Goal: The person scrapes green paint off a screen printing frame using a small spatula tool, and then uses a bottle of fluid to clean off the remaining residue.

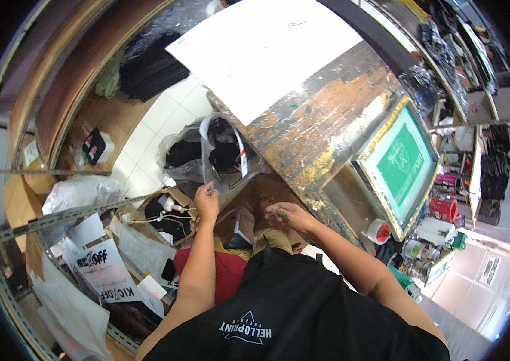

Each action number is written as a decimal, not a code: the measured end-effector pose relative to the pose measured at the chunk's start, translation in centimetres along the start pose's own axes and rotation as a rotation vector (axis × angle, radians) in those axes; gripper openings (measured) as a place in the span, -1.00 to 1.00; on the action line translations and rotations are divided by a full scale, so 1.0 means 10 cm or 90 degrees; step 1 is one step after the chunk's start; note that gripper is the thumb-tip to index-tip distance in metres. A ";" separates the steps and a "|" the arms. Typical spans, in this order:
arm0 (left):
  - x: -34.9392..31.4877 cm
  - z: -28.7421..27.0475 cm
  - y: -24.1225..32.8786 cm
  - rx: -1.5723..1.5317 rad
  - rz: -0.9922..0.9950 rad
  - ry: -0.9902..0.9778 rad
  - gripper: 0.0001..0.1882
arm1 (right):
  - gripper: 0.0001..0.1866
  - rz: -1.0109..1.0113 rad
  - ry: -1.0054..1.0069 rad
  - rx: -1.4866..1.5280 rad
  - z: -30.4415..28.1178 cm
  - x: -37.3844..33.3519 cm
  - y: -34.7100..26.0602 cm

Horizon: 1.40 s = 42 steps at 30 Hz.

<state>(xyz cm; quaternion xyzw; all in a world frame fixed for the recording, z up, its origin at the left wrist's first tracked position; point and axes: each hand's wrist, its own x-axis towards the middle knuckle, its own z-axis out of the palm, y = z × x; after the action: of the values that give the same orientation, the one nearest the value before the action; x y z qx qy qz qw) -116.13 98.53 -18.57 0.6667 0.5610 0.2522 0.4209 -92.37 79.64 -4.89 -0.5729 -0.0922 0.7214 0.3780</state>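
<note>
My left hand [207,204] is closed, its fingertips pinched at the lower end of a translucent plastic strip [205,147]. The strip arches up and bends back down, with a white, red and black part [243,161] on its far side. To the right, my right hand [289,215] is held in front of my body with its fingers curled together. Whatever is between those fingers, if anything, is too small to tell. Beyond the strip, a clear plastic bag [174,144] with dark cloth inside stands on the tiled floor.
A worn, paint-stained wooden table [333,126] carries a large white sheet [267,48]. At its right lie a green screen-printing frame [400,165] and a tape roll [379,231]. Left are a metal rack [56,222], printed papers [101,271] and cables [174,207]. Shelves [477,174] stand far right.
</note>
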 end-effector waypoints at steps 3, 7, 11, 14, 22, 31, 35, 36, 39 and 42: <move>0.02 0.15 -0.20 -0.057 -0.030 0.035 -0.71 | -0.65 -0.032 0.104 -0.086 -0.27 -0.39 0.26; 0.09 0.38 -0.22 -0.324 -0.249 0.094 -0.46 | -0.62 -0.087 0.239 -0.181 -0.50 -0.83 0.64; 0.35 0.38 -0.75 -0.353 -0.367 0.082 -0.76 | -0.59 -0.216 0.358 -0.294 -0.53 -1.24 0.82; 0.33 0.43 -0.27 0.086 -0.226 0.051 -0.45 | -0.60 -0.215 0.433 -0.276 -0.53 -1.64 1.05; 0.45 0.56 0.20 -0.020 -0.452 0.098 -0.44 | -0.63 -0.209 0.601 -0.063 -0.55 -2.59 2.29; -0.99 1.26 0.93 0.071 -0.520 0.330 0.03 | -0.65 -0.169 0.734 0.048 -0.48 -3.40 3.65; -2.18 1.69 1.05 0.125 -0.354 0.035 -0.05 | -0.65 -0.176 0.783 0.077 -0.50 -3.67 4.08; -2.21 1.72 0.88 0.093 -0.288 -0.145 -0.07 | -0.65 -0.192 0.793 0.072 -0.50 -3.75 4.13; -2.71 1.89 1.03 0.175 -0.006 -0.433 -0.39 | -0.64 -0.176 0.847 0.085 -0.52 -3.96 4.37; -3.22 1.93 1.55 0.194 0.353 -0.667 -0.59 | -0.62 -0.161 0.904 0.119 -0.54 -4.09 4.68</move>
<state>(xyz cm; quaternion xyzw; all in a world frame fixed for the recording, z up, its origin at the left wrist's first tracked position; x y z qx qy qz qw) -100.03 62.00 -11.17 0.8760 0.1147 -0.0922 0.4593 -105.75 18.73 -2.17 -0.8533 0.1715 0.1316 0.4745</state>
